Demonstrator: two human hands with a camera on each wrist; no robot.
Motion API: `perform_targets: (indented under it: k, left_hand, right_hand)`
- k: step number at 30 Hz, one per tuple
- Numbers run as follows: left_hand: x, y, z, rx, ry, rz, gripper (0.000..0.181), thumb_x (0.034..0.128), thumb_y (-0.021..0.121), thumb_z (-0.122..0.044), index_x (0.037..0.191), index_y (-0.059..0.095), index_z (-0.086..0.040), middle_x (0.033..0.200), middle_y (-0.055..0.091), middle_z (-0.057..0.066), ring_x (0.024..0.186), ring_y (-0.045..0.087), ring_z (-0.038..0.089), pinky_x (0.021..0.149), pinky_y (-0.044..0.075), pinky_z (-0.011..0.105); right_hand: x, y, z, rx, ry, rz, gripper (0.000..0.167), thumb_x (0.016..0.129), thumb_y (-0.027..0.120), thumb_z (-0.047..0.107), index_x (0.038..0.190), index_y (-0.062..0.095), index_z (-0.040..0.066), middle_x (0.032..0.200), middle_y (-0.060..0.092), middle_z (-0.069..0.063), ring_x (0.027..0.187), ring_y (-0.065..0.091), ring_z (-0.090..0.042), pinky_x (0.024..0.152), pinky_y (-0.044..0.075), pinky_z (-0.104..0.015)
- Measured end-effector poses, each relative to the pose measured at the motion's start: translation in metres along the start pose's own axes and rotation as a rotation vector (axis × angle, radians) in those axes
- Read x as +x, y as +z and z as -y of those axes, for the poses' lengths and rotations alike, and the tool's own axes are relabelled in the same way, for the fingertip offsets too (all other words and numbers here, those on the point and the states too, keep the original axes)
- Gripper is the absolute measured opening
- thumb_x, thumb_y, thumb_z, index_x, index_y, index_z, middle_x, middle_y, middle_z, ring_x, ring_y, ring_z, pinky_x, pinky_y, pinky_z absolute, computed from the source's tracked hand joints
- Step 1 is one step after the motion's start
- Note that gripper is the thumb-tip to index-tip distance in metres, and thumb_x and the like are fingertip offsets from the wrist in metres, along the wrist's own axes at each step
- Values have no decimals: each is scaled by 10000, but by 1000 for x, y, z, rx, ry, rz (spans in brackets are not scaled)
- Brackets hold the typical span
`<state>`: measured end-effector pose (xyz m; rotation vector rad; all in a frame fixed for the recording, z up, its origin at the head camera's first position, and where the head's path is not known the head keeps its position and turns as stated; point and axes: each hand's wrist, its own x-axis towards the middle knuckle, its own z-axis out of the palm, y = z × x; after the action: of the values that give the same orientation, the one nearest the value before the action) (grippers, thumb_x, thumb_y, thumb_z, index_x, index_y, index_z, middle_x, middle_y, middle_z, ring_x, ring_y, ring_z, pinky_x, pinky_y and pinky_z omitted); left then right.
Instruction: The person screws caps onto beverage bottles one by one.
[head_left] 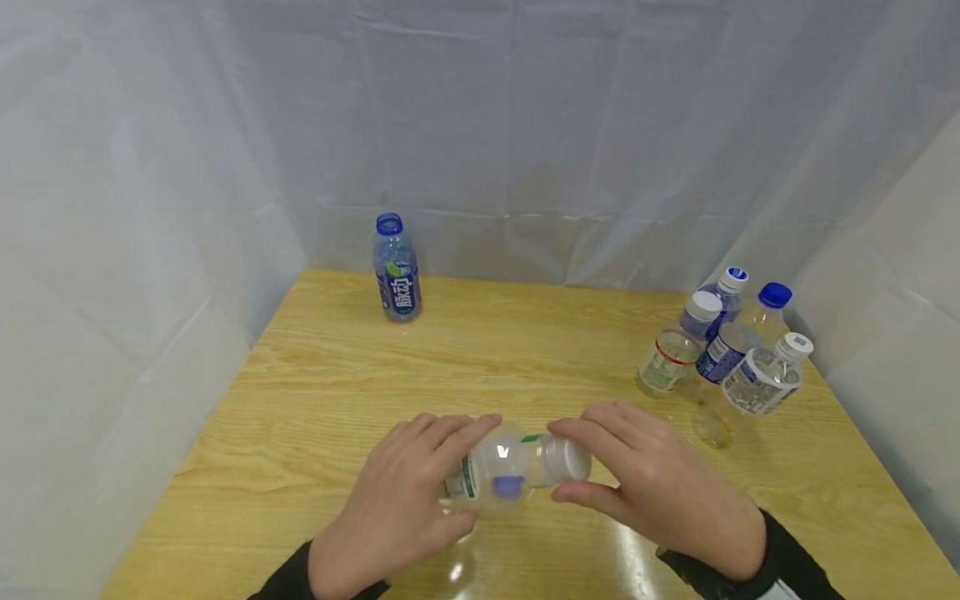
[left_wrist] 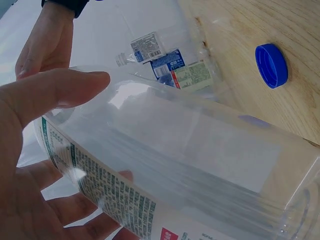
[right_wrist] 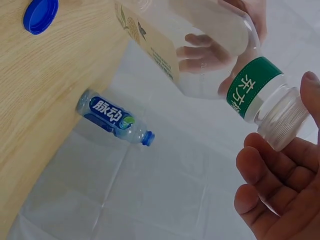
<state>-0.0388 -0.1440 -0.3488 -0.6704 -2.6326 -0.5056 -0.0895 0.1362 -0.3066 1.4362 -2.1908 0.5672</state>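
A clear plastic bottle (head_left: 480, 475) with a green-and-white neck band lies sideways in the air above the table. My left hand (head_left: 412, 487) grips its body around the label, thumb on one side and fingers on the other. At the neck end, my right hand (head_left: 645, 471) holds the translucent white cap (right_wrist: 285, 120) between thumb and fingers. A loose blue cap (left_wrist: 271, 66) rests on the table; the head view shows it only through the bottle. Part of the label is hidden by the left hand.
A blue plastic bottle (head_left: 397, 279) with an open mouth stands at the back left. Several capped empty bottles (head_left: 667, 362) stand grouped at the right of the wooden table (head_left: 300, 400). White sheeting (head_left: 465, 125) hangs behind and at both sides.
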Motion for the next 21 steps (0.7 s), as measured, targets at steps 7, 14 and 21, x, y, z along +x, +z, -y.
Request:
perform_targets:
  k: [7, 14, 21]
  left_hand:
    - [0, 1, -1, 17, 21, -63, 1031, 540, 919, -362, 1477, 491, -325, 1227, 670, -90, 1053, 606, 93, 877, 543, 335]
    - [1, 3, -3, 16, 53, -104, 1003, 548, 907, -373, 1465, 510, -295, 1168, 697, -89, 976, 616, 79, 816, 549, 317]
    - [3, 4, -5, 18, 46, -113, 995, 555, 916, -359, 1463, 514, -289, 1161, 705, -81, 972, 627, 81, 784, 556, 310]
  right_hand:
    - [2, 3, 5, 12, 9, -86, 472, 1001, 545, 477, 1202, 649, 63, 985, 641, 23, 767, 548, -58, 652, 494, -180]
    - [2, 2, 12, 59, 125, -102, 447, 996, 564, 466, 1187, 651, 71, 992, 663, 28, 739, 527, -15, 646, 467, -117]
    - [0, 3, 16, 79, 200, -110, 396, 1006, 568, 436, 1192, 640, 93, 948, 615, 76, 729, 489, 11, 650, 432, -99]
